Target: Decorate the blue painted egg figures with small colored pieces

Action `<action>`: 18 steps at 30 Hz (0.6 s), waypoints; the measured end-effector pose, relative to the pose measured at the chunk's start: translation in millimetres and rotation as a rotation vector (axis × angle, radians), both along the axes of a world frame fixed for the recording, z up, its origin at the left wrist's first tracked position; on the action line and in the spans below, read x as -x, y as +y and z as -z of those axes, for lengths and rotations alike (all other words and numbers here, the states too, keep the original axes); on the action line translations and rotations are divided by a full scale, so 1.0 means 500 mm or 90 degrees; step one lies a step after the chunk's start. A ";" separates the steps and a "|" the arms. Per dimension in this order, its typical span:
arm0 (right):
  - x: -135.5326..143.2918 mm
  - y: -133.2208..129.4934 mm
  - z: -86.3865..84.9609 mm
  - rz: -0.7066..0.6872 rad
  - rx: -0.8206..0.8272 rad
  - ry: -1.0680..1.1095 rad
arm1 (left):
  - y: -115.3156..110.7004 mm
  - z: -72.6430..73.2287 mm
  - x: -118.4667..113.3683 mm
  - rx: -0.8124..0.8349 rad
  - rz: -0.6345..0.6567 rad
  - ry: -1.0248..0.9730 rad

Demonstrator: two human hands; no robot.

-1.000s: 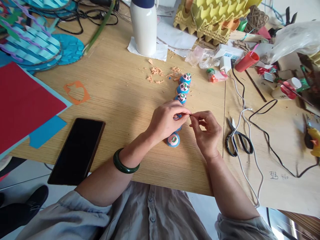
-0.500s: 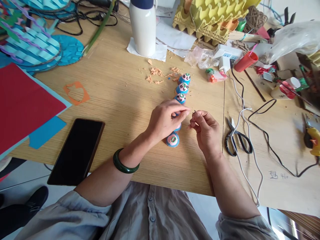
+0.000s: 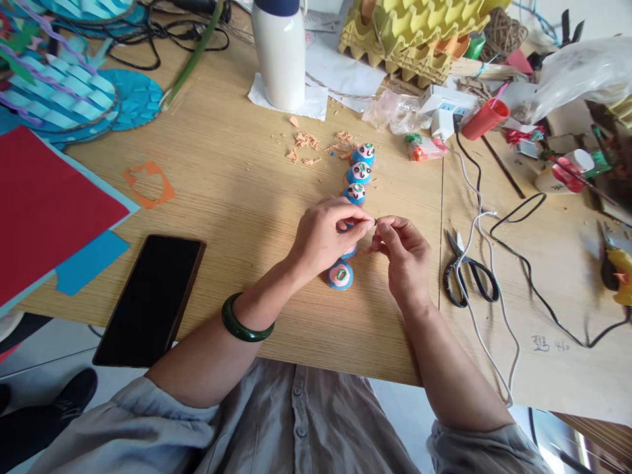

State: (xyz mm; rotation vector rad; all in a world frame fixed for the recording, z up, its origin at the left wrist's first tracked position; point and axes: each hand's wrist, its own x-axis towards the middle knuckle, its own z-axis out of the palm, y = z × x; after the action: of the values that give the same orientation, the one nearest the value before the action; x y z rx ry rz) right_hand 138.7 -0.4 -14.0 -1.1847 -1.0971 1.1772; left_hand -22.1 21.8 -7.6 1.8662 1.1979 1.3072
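Observation:
A row of several small blue domes (image 3: 340, 274) runs across the table, painted pink on top with green rings. The far ones also carry dark curled marks. Over the middle of this row is my left hand (image 3: 328, 236), hiding some domes, its thumb and forefinger pinched together; what they hold is too small to make out. Just right of it, my right hand (image 3: 405, 253) pinches a tiny dark piece (image 3: 376, 222) between thumb and fingertips. The fingertips of both hands nearly meet at this piece.
Black-handled scissors (image 3: 469, 270) lie right of my hands among white and black cables. A phone (image 3: 151, 299) rests at the front left edge. Behind stand a white bottle (image 3: 280, 62) and yellow egg trays (image 3: 419, 33). Orange shavings (image 3: 306, 140) lie beyond the domes.
My right hand has moved slightly left, bringing the dark piece up to my left fingertips. The left hand has stayed nearly in place.

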 end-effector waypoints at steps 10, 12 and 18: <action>0.002 -0.006 0.003 0.015 -0.057 -0.076 | -0.003 -0.008 0.000 0.021 0.004 0.056; 0.003 -0.006 0.003 0.011 -0.048 -0.074 | -0.004 -0.008 0.000 0.019 0.002 0.058; 0.005 -0.006 0.004 0.003 -0.048 -0.067 | -0.003 -0.007 0.000 0.020 0.001 0.071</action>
State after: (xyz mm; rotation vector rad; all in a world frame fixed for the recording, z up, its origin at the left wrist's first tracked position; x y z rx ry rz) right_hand 136.2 -3.3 -16.1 -1.2013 -1.2070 1.0704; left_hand -22.2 20.2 -3.9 1.9381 1.2666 1.1903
